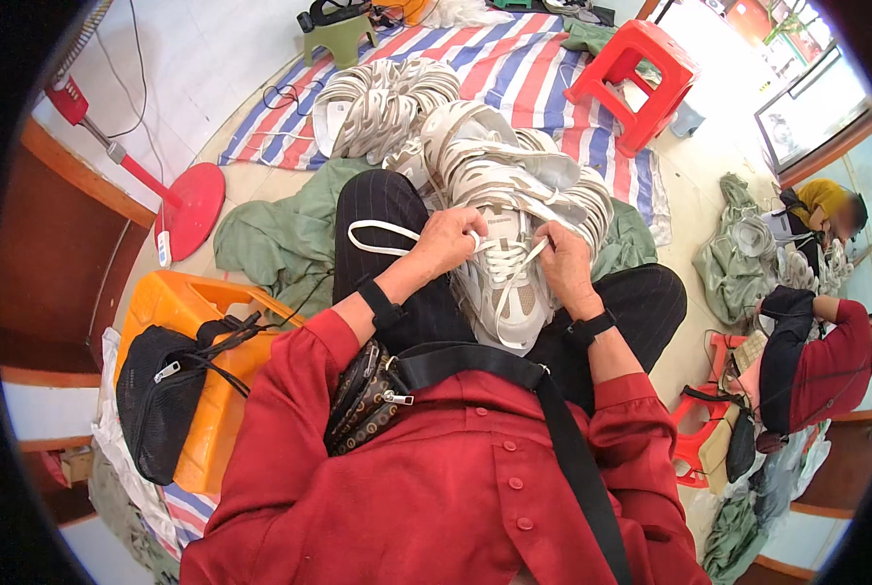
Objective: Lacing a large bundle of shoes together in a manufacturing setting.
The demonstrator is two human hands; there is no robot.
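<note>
Between my knees rests a white and beige sneaker, toe toward me, with its white shoelace threaded across the front. My left hand pinches the lace at the shoe's left side, and a loose length loops out over my left knee. On the other side my right hand has its fingers closed on the lace near the eyelets. Right behind this shoe, a heap of similar sneakers leans together. Another pile of sneakers lies farther off to the left.
A striped tarp and green cloth cover floor beyond my legs. An orange stool with a black mesh bag stands left. A red stool is far right. Other people sit at right, one in a red sleeve.
</note>
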